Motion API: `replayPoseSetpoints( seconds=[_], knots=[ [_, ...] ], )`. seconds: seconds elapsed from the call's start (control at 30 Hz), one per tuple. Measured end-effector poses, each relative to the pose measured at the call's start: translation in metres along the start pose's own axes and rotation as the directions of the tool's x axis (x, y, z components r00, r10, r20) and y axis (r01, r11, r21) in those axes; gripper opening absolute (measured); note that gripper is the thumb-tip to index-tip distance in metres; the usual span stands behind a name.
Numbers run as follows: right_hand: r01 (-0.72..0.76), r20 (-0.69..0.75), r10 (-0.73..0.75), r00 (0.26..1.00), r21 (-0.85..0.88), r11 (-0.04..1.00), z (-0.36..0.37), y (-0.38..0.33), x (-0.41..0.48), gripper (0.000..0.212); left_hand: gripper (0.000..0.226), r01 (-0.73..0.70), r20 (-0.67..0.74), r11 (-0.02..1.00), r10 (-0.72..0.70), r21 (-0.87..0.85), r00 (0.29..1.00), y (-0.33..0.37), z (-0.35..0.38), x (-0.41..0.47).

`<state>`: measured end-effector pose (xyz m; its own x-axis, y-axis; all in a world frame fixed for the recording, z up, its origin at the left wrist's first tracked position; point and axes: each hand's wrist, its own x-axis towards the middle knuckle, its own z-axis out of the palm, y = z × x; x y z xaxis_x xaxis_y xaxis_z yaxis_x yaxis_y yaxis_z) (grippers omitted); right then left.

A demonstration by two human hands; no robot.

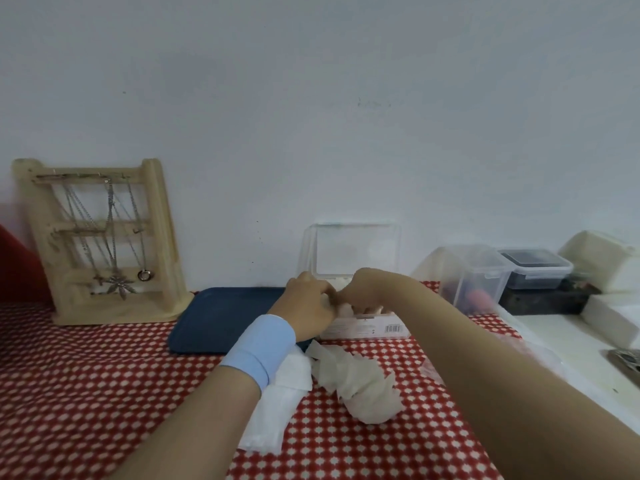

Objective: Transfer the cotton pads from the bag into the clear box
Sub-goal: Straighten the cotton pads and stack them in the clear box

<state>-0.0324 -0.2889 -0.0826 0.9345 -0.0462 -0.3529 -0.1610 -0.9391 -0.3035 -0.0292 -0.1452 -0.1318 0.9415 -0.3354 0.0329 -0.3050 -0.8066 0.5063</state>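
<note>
The clear box (367, 330) stands at the back of the red checked table, its lid (356, 249) raised upright against the wall. Both hands meet over its open top. My left hand (308, 304), with a light blue wristband, curls its fingers at the box's left side. My right hand (369, 289) points its curled fingers down into the box onto white cotton pads (346, 309), mostly hidden by the hands. In front of the box lie a crumpled pile of loose whitish pads (360, 386) and a flat white pack (277, 407), partly under my left forearm.
A dark blue tray (218, 317) lies left of the box. A wooden jewellery stand (104, 244) with necklaces stands at far left. To the right are a clear lidded container (481, 271), a dark-filled container (535, 268) and white boxes (599, 258).
</note>
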Motion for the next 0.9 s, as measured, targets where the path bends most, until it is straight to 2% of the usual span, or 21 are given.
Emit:
replayPoseSetpoints(
  seconds=[0.13,0.23,0.3,0.4,0.53,0.6,0.67,0.73,0.77,0.83,0.9],
  knots=[
    [-0.04,-0.013,0.042,0.999,0.131,0.991,-0.005,0.013,-0.003,0.022,0.046,-0.042,-0.048,0.993,0.037,-0.107,0.998,-0.005,0.002,-0.012],
    [0.013,-0.068,0.006,0.998,0.272,0.962,0.008,0.007,-0.002,0.019,0.052,-0.059,-0.056,0.985,0.05,-0.163,0.997,-0.002,0.004,-0.018],
    [0.013,-0.085,0.007,0.996,0.235,0.972,0.015,0.004,0.002,0.009,0.054,-0.07,-0.046,0.985,0.064,-0.158,0.997,-0.001,0.004,-0.022],
    [-0.009,-0.102,0.034,0.994,0.231,0.973,0.014,0.011,0.005,0.029,0.058,-0.081,-0.008,0.992,0.081,-0.1,0.997,-0.001,0.001,-0.022],
    [0.085,-0.123,-0.058,0.991,0.225,0.971,0.017,0.012,0.002,0.031,0.066,-0.123,0.118,0.991,0.117,0.051,0.986,0.01,0.009,-0.019],
    [0.098,-0.093,-0.085,0.992,0.143,0.985,0.024,0.009,-0.003,0.029,0.066,-0.152,0.192,0.977,0.123,0.147,0.974,0.015,0.015,-0.018],
    [0.153,-0.075,-0.149,0.986,0.051,0.987,0.027,0.018,-0.003,0.028,0.068,-0.15,0.204,0.97,0.111,0.19,0.973,0.015,0.016,-0.016],
    [0.154,-0.13,-0.132,0.983,0.177,0.972,0.023,0.027,-0.005,0.03,0.068,-0.138,0.183,0.973,0.104,0.185,0.978,0.014,0.011,-0.017],
    [0.187,-0.186,-0.155,0.97,0.167,0.968,0.018,0.031,-0.009,0.031,0.067,-0.136,0.155,0.976,0.11,0.171,0.982,0.013,0.008,-0.018],
    [0.242,-0.29,-0.192,0.938,0.146,0.959,0.009,0.036,-0.024,0.031,0.061,-0.142,0.045,0.986,0.139,0.081,0.989,0.013,0.001,-0.026],
    [0.326,-0.294,-0.276,0.915,0.135,0.936,0.006,0.037,-0.039,0.028,0.049,-0.162,-0.113,0.986,0.157,-0.037,0.981,0.011,-0.004,-0.037]
  ],
)
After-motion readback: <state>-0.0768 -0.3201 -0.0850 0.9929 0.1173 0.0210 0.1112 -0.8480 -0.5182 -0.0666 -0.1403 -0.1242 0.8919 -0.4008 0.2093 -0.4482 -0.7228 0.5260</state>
